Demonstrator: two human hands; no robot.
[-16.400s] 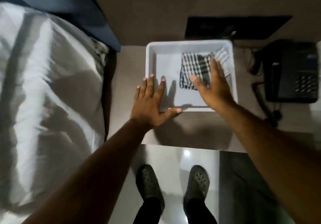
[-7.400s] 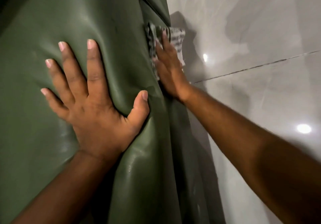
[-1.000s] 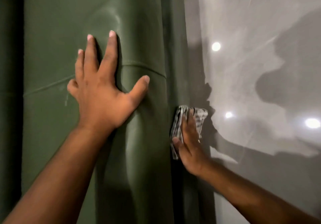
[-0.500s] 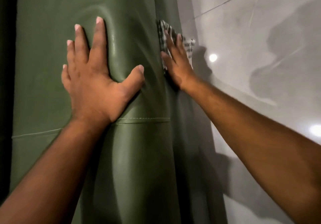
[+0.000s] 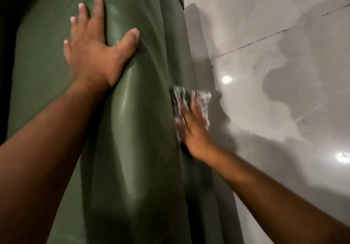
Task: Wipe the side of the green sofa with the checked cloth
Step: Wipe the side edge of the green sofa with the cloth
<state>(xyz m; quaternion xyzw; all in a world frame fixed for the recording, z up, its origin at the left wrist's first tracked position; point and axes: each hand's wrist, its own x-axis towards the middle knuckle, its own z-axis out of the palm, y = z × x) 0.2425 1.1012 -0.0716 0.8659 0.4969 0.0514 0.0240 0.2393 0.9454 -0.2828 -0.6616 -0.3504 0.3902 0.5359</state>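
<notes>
The green sofa (image 5: 136,149) fills the left and middle of the head view, its glossy rounded arm running from top to bottom. My left hand (image 5: 94,41) lies flat on the top of that arm, fingers spread, holding nothing. My right hand (image 5: 193,124) presses the black-and-white checked cloth (image 5: 179,99) flat against the sofa's outer side, at mid-height. The cloth is blurred and shows above and beside my fingers; the rest is hidden under my palm.
A shiny grey tiled floor (image 5: 284,73) spreads to the right of the sofa, with a dark grout line (image 5: 274,35) and bright light reflections. Dark shadow lies beyond the sofa's left edge.
My right hand has slid the cloth along the sofa's side toward me, from near the far end to mid-height. My left hand stays pressed flat on the arm's top.
</notes>
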